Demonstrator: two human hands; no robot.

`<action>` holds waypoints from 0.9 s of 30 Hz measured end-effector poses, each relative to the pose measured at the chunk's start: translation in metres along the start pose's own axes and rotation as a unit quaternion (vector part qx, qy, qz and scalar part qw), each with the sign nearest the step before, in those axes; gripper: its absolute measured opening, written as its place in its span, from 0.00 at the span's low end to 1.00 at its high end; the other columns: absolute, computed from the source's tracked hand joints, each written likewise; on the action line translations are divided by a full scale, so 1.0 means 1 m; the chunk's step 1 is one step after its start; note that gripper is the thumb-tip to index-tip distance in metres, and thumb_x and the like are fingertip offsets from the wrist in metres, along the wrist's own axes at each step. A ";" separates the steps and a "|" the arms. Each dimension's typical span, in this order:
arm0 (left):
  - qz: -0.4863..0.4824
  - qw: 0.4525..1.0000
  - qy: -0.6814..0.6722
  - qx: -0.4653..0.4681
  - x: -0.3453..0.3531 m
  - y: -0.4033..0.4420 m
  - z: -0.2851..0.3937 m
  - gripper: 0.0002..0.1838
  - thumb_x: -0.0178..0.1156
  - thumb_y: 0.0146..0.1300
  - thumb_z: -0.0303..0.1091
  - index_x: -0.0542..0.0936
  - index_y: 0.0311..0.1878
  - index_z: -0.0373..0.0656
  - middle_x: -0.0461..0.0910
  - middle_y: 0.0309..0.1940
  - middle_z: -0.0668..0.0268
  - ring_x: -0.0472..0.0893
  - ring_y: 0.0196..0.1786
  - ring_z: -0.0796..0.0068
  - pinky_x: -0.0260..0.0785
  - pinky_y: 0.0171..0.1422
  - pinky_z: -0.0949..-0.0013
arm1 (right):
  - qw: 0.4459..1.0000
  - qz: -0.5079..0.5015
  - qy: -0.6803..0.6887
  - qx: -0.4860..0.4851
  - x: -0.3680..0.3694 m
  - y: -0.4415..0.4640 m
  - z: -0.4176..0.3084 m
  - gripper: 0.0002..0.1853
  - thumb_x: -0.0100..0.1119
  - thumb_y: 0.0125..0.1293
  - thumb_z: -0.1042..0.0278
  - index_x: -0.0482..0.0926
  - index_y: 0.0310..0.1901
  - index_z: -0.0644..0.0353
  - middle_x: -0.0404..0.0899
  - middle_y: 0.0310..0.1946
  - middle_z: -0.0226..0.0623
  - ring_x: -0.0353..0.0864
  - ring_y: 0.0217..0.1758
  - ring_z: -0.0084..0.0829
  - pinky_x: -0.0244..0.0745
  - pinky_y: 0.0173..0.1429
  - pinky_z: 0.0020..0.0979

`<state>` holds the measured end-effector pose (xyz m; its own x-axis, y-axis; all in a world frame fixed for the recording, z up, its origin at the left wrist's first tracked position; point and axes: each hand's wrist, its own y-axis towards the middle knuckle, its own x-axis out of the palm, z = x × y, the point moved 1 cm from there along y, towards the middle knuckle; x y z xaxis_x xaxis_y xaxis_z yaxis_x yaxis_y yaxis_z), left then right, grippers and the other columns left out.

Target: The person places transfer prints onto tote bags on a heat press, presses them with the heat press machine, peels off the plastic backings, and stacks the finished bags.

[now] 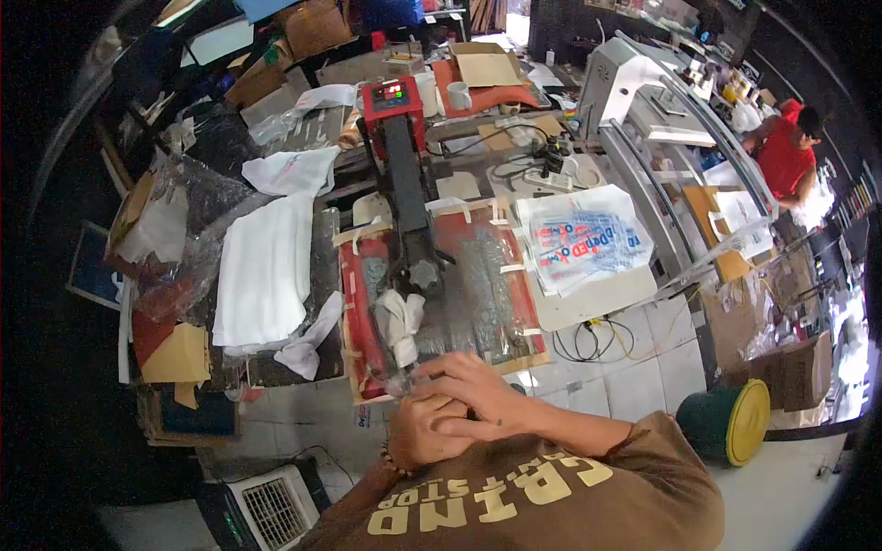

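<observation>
In front of my body my two hands overlap at the near end of a red and black heat press [409, 197]. My left hand [424, 432], with a bracelet at its wrist, is closed at the end of the press's handle, which is mostly hidden under the fingers. My right hand [478, 395] lies across the left one, its fingers curled over toward the handle. A white cloth [401, 331] is wrapped around the handle just beyond them. Under the press arm is a red and grey pad [496, 285] edged with tape.
Stacked white fabric [266, 266] lies to the left. On the right, printed white sheets [588, 239] rest on a pale board [597, 308]. Beyond stands a large white machine frame [643, 101]. A person in red [785, 165] is far right. A green bin [726, 422] stands near my right side.
</observation>
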<state>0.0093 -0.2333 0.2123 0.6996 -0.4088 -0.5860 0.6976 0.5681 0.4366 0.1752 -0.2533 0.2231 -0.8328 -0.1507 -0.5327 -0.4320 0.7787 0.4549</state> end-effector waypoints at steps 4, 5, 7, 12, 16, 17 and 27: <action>-0.011 0.998 0.057 0.001 0.022 -0.022 -0.031 0.12 0.75 0.44 0.35 0.85 0.33 0.44 0.84 0.34 0.64 0.85 0.35 0.57 0.78 0.39 0.58 | 0.997 -0.023 -0.044 0.059 0.032 -0.019 0.036 0.28 0.57 0.71 0.44 0.78 0.59 0.61 0.79 0.56 0.48 0.76 0.59 0.48 0.66 0.63 0.45; -0.008 0.998 0.060 0.001 0.020 -0.020 -0.031 0.12 0.75 0.44 0.35 0.85 0.33 0.44 0.84 0.34 0.64 0.85 0.35 0.57 0.78 0.39 0.58 | 0.997 -0.025 -0.045 0.055 0.031 -0.018 0.038 0.28 0.57 0.71 0.44 0.78 0.59 0.61 0.79 0.56 0.48 0.76 0.59 0.48 0.66 0.63 0.45; 0.024 0.999 0.031 0.010 0.016 -0.018 -0.029 0.12 0.75 0.45 0.33 0.82 0.29 0.41 0.83 0.30 0.63 0.84 0.32 0.59 0.76 0.36 0.60 | 0.997 -0.012 0.016 0.071 0.029 -0.020 0.040 0.28 0.56 0.71 0.44 0.78 0.58 0.63 0.81 0.51 0.49 0.78 0.55 0.49 0.68 0.62 0.45; -0.018 0.989 -0.133 -0.070 -0.019 0.002 -0.032 0.11 0.75 0.50 0.27 0.79 0.26 0.39 0.78 0.22 0.64 0.80 0.26 0.68 0.70 0.32 0.65 | 0.984 0.143 0.069 0.086 0.036 -0.019 0.034 0.24 0.61 0.69 0.50 0.78 0.53 0.64 0.80 0.46 0.48 0.78 0.52 0.50 0.70 0.57 0.44; 0.076 0.978 -0.172 -0.096 -0.053 0.028 -0.069 0.10 0.74 0.55 0.28 0.80 0.27 0.38 0.78 0.23 0.64 0.78 0.27 0.73 0.69 0.35 0.68 | 0.984 0.124 -0.012 0.127 0.034 -0.025 0.025 0.21 0.66 0.67 0.49 0.78 0.45 0.62 0.78 0.39 0.43 0.80 0.45 0.46 0.73 0.49 0.43; 0.125 0.973 -0.151 -0.119 -0.052 0.033 -0.087 0.11 0.75 0.56 0.29 0.80 0.28 0.38 0.80 0.24 0.64 0.78 0.28 0.74 0.70 0.37 0.69 | 0.984 0.125 -0.013 0.128 0.033 -0.024 0.021 0.21 0.66 0.67 0.49 0.78 0.45 0.62 0.78 0.39 0.43 0.80 0.45 0.46 0.73 0.49 0.43; 0.212 0.941 -0.105 -0.243 -0.010 0.080 -0.195 0.28 0.74 0.63 0.39 0.74 0.58 0.33 0.82 0.49 0.57 0.81 0.50 0.67 0.74 0.57 0.63 | 0.950 -0.088 -0.290 0.081 0.049 -0.021 0.005 0.32 0.51 0.72 0.32 0.81 0.35 0.59 0.82 0.26 0.42 0.84 0.27 0.46 0.76 0.34 0.44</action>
<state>0.0279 -0.0444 0.1206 0.9496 -0.1753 -0.2598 0.2320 0.9505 0.2066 0.1455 -0.2734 0.1839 -0.4016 0.0363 -0.9151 -0.4497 0.8626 0.2315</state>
